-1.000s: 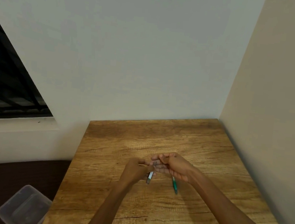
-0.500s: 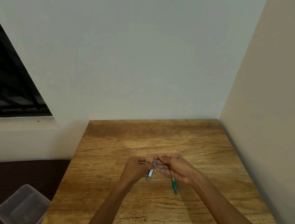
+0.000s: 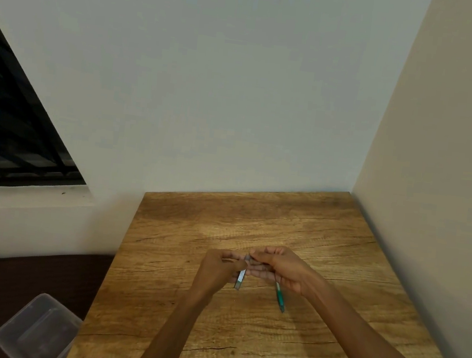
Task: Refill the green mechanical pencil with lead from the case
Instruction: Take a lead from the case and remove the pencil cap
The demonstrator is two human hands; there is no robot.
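Observation:
Both hands meet over the middle of the wooden table (image 3: 253, 219). My left hand (image 3: 218, 268) grips a slim grey lead case (image 3: 239, 279), which hangs tilted below its fingers. My right hand (image 3: 286, 268) holds the green mechanical pencil (image 3: 280, 298) in its lower fingers, the tip pointing down toward me. Its thumb and forefinger pinch at the top end of the case. Whether a lead is between those fingertips is too small to tell.
The table stands in a corner, with a wall behind it and another along its right edge. A clear plastic box (image 3: 35, 329) sits on the floor by the near left corner. A dark window (image 3: 4, 137) is at the left.
My right fingertips have closed in on the top of the lead case in my left hand. Both hands have otherwise stayed in place over the table.

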